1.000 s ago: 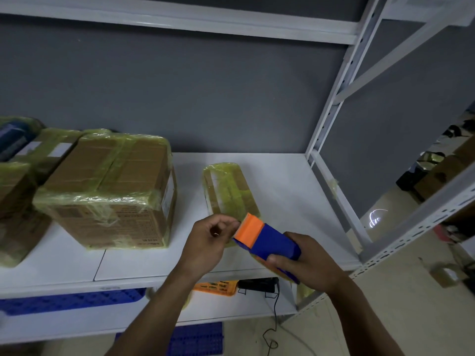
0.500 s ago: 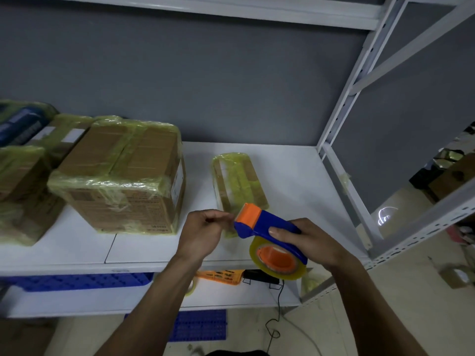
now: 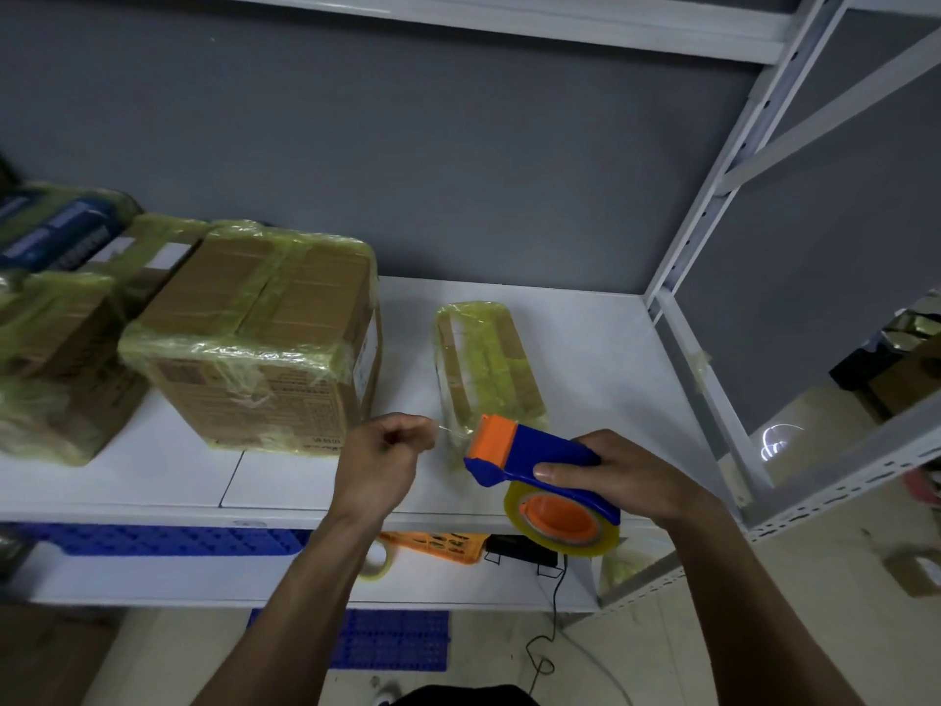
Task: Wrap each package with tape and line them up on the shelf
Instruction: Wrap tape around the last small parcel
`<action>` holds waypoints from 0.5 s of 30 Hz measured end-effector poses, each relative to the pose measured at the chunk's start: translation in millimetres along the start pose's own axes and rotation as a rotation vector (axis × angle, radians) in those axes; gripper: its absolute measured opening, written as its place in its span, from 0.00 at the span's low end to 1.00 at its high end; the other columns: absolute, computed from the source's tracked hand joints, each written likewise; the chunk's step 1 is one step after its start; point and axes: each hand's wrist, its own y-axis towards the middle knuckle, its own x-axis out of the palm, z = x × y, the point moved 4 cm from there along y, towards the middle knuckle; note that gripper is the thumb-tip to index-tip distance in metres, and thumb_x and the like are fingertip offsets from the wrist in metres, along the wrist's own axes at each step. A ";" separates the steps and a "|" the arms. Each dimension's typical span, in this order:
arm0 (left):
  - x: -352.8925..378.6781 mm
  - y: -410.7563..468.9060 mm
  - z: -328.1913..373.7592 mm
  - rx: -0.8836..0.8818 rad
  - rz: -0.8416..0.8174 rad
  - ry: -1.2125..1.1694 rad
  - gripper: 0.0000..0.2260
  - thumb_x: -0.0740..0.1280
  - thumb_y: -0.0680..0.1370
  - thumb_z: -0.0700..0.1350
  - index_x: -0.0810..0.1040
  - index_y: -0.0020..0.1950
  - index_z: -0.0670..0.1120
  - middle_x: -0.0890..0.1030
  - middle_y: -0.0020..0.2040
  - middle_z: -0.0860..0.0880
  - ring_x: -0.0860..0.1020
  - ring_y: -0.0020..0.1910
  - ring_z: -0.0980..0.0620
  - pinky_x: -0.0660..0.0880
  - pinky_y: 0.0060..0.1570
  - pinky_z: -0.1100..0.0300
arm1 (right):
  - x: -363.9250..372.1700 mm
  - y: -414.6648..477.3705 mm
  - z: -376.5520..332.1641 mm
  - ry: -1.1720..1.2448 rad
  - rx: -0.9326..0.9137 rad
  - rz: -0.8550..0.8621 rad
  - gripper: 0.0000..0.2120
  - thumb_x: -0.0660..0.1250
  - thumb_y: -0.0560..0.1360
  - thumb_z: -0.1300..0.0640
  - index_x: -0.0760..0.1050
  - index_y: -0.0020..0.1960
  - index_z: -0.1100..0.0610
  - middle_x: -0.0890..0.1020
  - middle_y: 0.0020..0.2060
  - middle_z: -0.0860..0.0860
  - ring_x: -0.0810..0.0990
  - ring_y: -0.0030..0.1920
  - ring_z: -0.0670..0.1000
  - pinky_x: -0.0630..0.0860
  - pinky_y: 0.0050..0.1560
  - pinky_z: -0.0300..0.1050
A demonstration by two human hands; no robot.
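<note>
Flat package (image 3: 489, 364): wrapped in yellowish tape and lying on the shelf (image 3: 601, 359) right of centre. Its long side runs from the back toward the front edge. The near end sits just behind the dispenser's orange nose and is partly hidden by it.

Tape dispenser (image 3: 529, 453): blue body with an orange head, its roll (image 3: 562, 522) hanging below. You hold it over the front edge of the shelf, tilted, nose pointing left.

Hands: your right hand (image 3: 641, 476) is wrapped round the dispenser body, thumb along its side. Your left hand (image 3: 382, 461) is curled, fingertips pinching a thin strand of tape (image 3: 450, 431). The strand is stretched across the short gap to the dispenser's nose.

Big box (image 3: 265, 338): taped and standing left of the flat package. A bare strip of shelf lies between the two, and its front face sits back from the front edge.

More wrapped packages (image 3: 56, 359) crowd the left end of the shelf, close beside the big box. One with a blue label (image 3: 56, 231) is at the back left.

Open room: there is bare shelf from the flat package to the right edge and the back right corner. The white upright (image 3: 713, 196) stands at that corner.

Lower shelf (image 3: 203, 578): a spare tape roll (image 3: 377, 565), an orange tool (image 3: 438, 545) and a black device (image 3: 519, 547) with a cable sit near its front edge. A blue tray (image 3: 168, 540) lies at the left.
</note>
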 end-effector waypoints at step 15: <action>-6.3 14.4 -15.7 0.136 0.080 -0.091 0.09 0.73 0.78 0.41 0.86 0.43 0.55 0.86 0.43 0.56 0.82 0.46 0.62 0.73 0.42 0.77 | -26.4 -11.1 -10.3 -0.397 -0.012 0.235 0.25 0.73 0.63 0.29 0.79 0.42 0.50 0.84 0.35 0.43 0.83 0.36 0.42 0.76 0.37 0.34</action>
